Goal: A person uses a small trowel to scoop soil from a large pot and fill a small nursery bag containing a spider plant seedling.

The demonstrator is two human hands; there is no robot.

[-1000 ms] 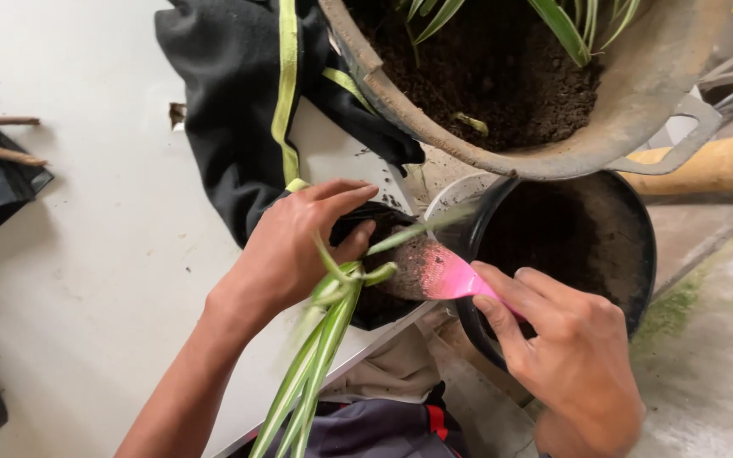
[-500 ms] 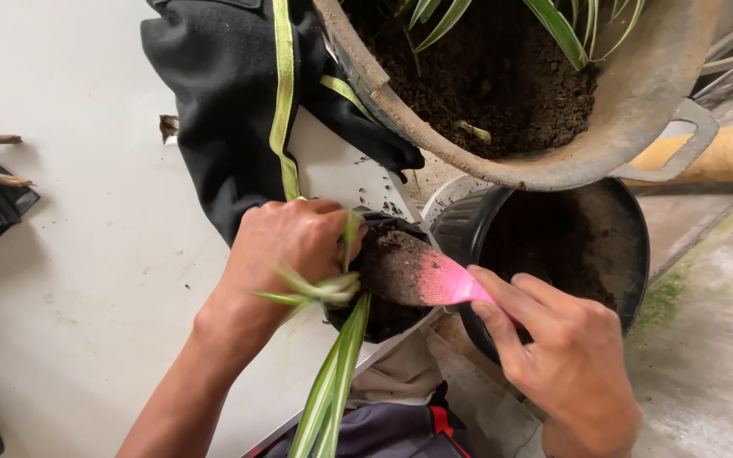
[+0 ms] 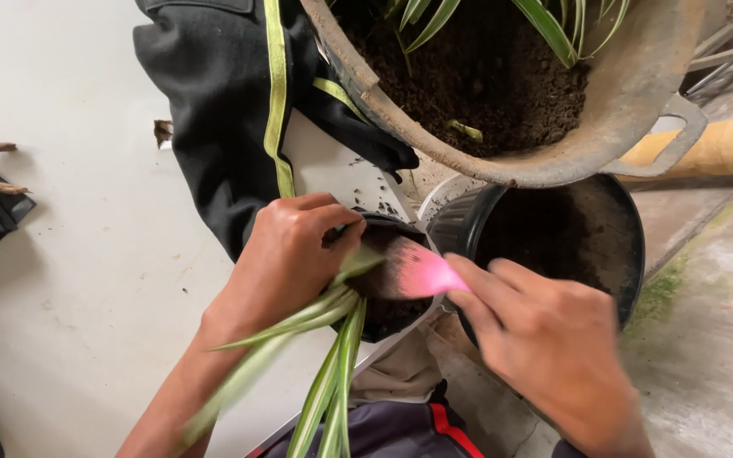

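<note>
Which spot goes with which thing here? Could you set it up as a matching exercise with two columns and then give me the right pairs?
Things:
1. pink scoop
2. striped green plant
3. black jacket
4. large grey tub

Places or states:
A. tilted at the top, full of dark soil
B. held in the right hand, over the small black pot
C. lying on the white surface, with a yellow-green stripe
D. gripped by the left hand at the small pot's rim

Pairs: 1-B, 2-D, 3-C, 4-A
</note>
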